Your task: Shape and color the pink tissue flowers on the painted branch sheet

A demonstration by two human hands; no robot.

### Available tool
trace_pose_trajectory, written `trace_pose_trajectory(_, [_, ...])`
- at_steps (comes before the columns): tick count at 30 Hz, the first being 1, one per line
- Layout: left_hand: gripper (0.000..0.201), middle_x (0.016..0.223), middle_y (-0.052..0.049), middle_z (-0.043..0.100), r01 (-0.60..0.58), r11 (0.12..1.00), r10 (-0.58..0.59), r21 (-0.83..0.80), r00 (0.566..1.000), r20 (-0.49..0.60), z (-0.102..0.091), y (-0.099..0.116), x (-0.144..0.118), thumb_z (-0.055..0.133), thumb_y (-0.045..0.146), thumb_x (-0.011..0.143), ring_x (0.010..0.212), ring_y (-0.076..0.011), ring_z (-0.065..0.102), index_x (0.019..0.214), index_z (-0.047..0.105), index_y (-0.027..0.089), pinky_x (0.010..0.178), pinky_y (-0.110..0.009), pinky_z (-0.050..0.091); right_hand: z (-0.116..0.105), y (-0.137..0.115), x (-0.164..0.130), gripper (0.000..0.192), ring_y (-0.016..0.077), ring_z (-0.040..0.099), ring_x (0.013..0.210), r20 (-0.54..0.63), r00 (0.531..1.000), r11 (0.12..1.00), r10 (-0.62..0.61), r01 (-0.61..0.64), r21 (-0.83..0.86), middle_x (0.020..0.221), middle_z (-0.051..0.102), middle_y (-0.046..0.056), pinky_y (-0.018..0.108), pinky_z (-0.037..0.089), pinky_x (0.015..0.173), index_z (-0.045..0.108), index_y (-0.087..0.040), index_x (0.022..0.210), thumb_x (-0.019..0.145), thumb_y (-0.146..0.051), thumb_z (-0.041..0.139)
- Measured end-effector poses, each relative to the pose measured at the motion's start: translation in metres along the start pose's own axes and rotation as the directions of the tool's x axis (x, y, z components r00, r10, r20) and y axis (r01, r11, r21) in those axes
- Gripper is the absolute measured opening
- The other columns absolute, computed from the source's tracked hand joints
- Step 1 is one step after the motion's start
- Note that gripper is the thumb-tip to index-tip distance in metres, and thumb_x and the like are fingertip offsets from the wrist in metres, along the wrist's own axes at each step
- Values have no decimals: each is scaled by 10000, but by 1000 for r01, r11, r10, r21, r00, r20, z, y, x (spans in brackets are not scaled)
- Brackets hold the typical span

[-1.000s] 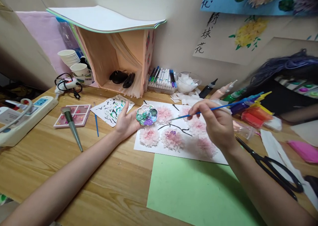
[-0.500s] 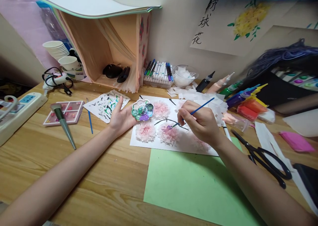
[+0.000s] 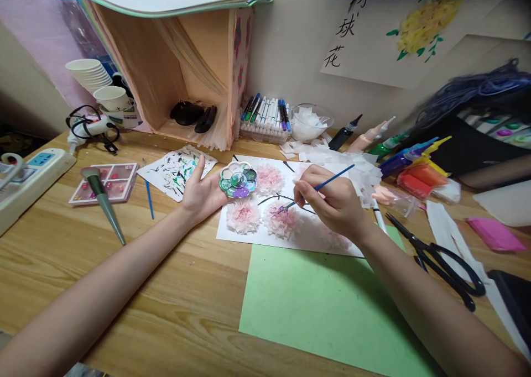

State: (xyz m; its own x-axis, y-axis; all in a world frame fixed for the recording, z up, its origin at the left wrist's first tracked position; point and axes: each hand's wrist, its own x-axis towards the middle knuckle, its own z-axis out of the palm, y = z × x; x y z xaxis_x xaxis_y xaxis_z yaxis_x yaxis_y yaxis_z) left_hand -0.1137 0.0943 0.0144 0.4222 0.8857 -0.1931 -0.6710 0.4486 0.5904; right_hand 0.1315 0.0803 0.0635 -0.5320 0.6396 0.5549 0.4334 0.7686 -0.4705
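My right hand (image 3: pixel 332 199) pinches a thin blue paintbrush (image 3: pixel 334 177). The brush tip touches a pink tissue-paper flower (image 3: pixel 282 218) with purple strokes at its centre. This flower sits with several others on a white sheet (image 3: pixel 232 234) that bears dark painted stems. My left hand (image 3: pixel 203 193) lies palm up, thumb raised, and carries a small flower-shaped paint palette (image 3: pixel 238 180) on its fingers. Green, white and purple paint fill the palette's wells. The palette overlaps the sheet's left part, and my right hand hides some flowers.
Left of the sheet lie a paint-smeared paper (image 3: pixel 170 172), another blue brush (image 3: pixel 149 197), a makeup brush (image 3: pixel 103 205) and a power strip (image 3: pixel 37 178). Black scissors (image 3: pixel 435 261) lie right. Markers (image 3: pixel 265 114), a glass bowl (image 3: pixel 311 124) and paint bottles (image 3: pixel 346 134) stand behind. Green paper (image 3: pixel 307 299) lies in front.
The camera view has shifted slightly. The brush tip has moved a little left over the same flower. My left hand still carries the palette.
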Motion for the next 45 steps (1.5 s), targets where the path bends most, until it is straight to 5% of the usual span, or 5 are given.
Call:
trace_pose_trajectory(19, [778,1267,-198,621,15,994,-9,-111,999,49,-4,-1,2,260,619,912,1262,-350,518,1409,396,37,1113,-523,313,2,-1,0,323,138,476,627,75,988,991,-134,135,-7,576,553,8,266,404,589,516,-193,655,966,-204,428])
trace_pose_trajectory(45, [734,1292,-183,607,15,992,-3,-126,995,95,-5,-1,3,262,588,915,1269,-346,510,1401,412,59,1119,-516,306,0,-2,1,292,152,484,646,54,985,985,-165,167,-43,596,583,22,291,429,608,528,-201,695,968,-219,426])
